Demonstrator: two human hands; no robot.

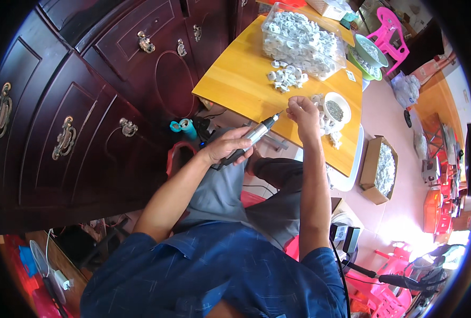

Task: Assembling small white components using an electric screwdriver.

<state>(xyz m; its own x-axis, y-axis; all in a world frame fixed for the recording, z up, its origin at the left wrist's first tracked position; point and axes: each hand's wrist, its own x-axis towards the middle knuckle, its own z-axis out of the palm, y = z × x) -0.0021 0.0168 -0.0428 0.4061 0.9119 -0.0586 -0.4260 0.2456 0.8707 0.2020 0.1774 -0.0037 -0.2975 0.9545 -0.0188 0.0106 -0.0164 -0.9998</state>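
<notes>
My left hand (226, 147) is wrapped around a silver and black electric screwdriver (258, 132), its thin tip pointing up and right over the table's near edge. Close to that tip is my right hand (303, 112), with the fingers pinched together; whatever they hold is too small to make out. Just right of that hand stands a white bowl (346, 106) holding small grey metal pieces, probably screws. Small white plastic parts (325, 127) lie around the bowl, partly hidden by my right hand. A loose heap of similar white parts (287, 77) sits farther back on the table.
The yellow wooden table (235, 69) carries a clear bin (320, 66) full of white parts. Dark cabinets (124, 69) stand at left. On the floor at right is a cardboard box (371, 169) of white pieces. Behind it stand green basins (374, 53) and a pink chair (389, 34).
</notes>
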